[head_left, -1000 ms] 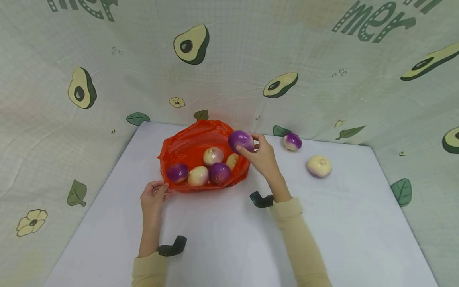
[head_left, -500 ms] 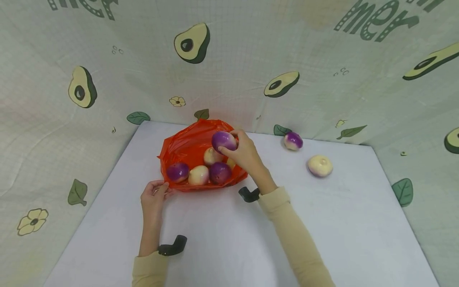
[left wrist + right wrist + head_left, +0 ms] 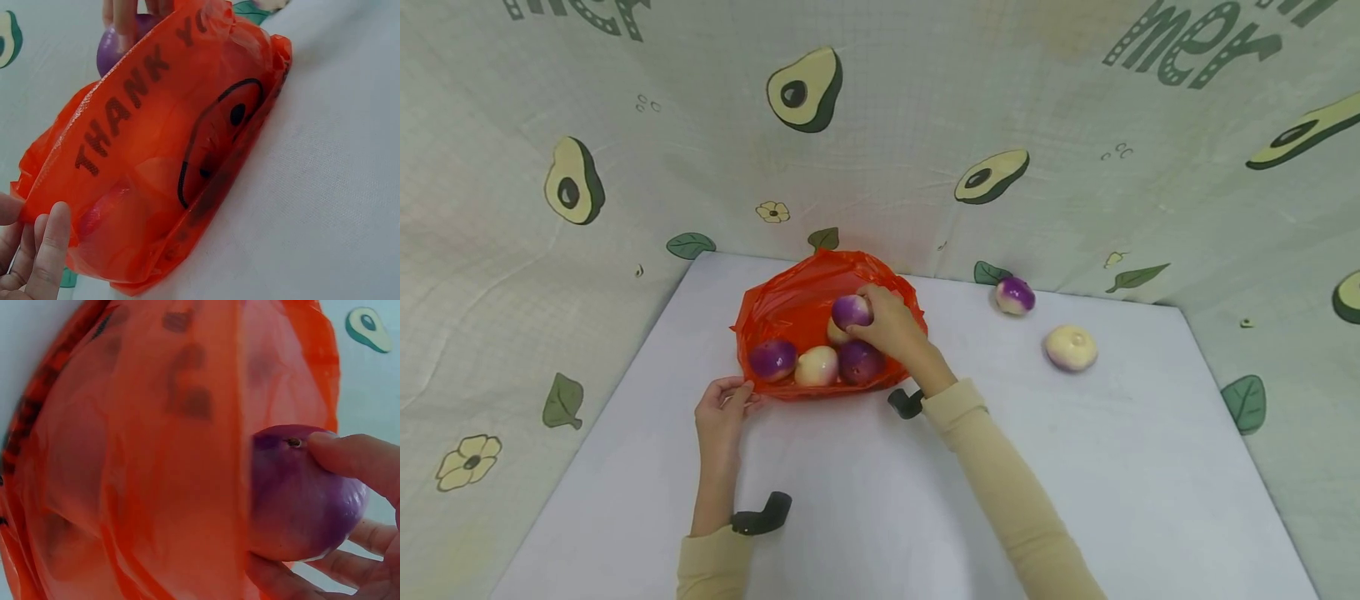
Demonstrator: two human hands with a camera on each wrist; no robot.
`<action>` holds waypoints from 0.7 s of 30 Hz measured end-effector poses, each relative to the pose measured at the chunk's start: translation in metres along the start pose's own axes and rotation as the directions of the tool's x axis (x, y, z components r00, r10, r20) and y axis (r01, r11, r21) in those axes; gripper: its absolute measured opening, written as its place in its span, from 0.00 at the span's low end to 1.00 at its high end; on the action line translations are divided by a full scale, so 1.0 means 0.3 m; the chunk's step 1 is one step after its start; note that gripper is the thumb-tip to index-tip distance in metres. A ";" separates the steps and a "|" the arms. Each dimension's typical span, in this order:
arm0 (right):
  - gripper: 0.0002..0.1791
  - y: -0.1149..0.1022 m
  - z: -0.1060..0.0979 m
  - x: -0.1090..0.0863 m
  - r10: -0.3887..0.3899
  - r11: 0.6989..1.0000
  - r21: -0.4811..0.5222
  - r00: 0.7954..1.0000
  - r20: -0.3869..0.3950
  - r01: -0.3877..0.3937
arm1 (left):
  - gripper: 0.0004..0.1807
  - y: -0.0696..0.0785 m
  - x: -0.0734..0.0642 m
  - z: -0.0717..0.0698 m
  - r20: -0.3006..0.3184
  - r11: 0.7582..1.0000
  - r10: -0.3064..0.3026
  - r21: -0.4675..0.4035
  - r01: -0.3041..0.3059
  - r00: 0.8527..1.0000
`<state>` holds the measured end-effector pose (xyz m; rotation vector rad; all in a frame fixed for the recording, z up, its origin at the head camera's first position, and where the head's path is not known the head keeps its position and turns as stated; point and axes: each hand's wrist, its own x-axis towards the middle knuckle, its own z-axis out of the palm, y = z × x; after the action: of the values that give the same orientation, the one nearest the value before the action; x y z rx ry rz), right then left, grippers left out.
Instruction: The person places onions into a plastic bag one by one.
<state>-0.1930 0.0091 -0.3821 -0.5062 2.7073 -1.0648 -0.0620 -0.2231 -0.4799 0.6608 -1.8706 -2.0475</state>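
Note:
My right hand (image 3: 891, 323) grips a purple-and-white turnip (image 3: 851, 312) inside the mouth of a red plastic bag (image 3: 797, 293). In the right wrist view, the bag's edge partly covers this turnip (image 3: 306, 494), with the thumb on its top and the fingers beneath. Several more turnips lie in the bag, among them a purple one (image 3: 772, 360), a pale one (image 3: 817, 367) and another purple one (image 3: 861, 362). At the bag's near left corner, my left hand (image 3: 724, 404) pinches the rim; the left wrist view shows its fingers (image 3: 50, 256) against the plastic.
To the right of the bag, a purple-and-white turnip (image 3: 1015, 296) lies near the back edge of the white table (image 3: 1120, 467). A paler turnip (image 3: 1071, 348) sits a little nearer. Behind the table hangs a cloth (image 3: 887, 108) printed with avocados.
My right hand has carried the turnip left and then down into the bag's mouth, over the others. My left hand has stayed at the bag's corner.

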 end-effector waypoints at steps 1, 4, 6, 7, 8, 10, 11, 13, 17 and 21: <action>0.28 0.000 0.006 0.003 0.001 1.000 -0.011 1.000 0.003 -0.001 | 0.15 0.000 0.000 0.000 0.000 1.000 -0.002 -0.004 0.002 1.000; 0.27 0.001 0.022 0.012 -0.007 0.999 -0.049 1.000 0.008 0.007 | 0.16 -0.008 0.005 0.000 -0.013 1.000 -0.009 0.011 0.009 1.000; 0.28 -0.001 0.028 0.017 0.000 0.998 -0.064 1.000 0.010 0.001 | 0.18 -0.001 -0.002 0.005 -0.035 0.999 -0.024 0.041 0.026 0.999; 0.29 -0.001 0.030 0.019 0.009 0.997 -0.071 1.000 0.009 -0.008 | 0.18 -0.010 0.003 0.002 -0.037 0.999 -0.031 0.034 0.032 0.999; 0.29 -0.001 0.032 0.022 0.017 0.997 -0.073 1.000 0.007 -0.016 | 0.18 -0.012 0.004 0.002 -0.037 0.999 -0.031 0.034 0.033 0.999; 0.31 -0.001 0.032 0.027 0.036 0.997 -0.075 0.999 -0.003 -0.036 | 0.18 -0.004 -0.001 0.004 -0.037 0.999 -0.029 0.029 0.031 0.999; 0.31 0.000 0.032 0.030 0.041 0.996 -0.083 0.999 -0.013 -0.042 | 0.17 0.008 -0.009 0.007 -0.032 0.999 -0.021 0.035 0.022 0.999; 0.32 0.005 0.031 0.037 0.051 0.993 -0.103 0.998 -0.038 -0.054 | 0.16 0.027 -0.020 0.011 -0.023 1.000 -0.003 0.028 0.004 1.000; 0.31 0.021 0.028 0.050 0.058 0.986 -0.151 0.993 -0.103 -0.073 | 0.13 0.063 -0.046 0.020 -0.016 1.000 0.001 0.003 -0.001 1.000; 0.32 0.032 0.023 0.058 0.073 0.976 -0.192 0.987 -0.143 -0.100 | 0.13 0.082 -0.053 0.026 -0.031 0.999 -0.015 0.035 0.016 0.999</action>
<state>-0.2092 0.0046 -0.3946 -0.3535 2.9432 -0.8393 -0.0548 -0.2112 -0.4529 0.7141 -1.8942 -2.0068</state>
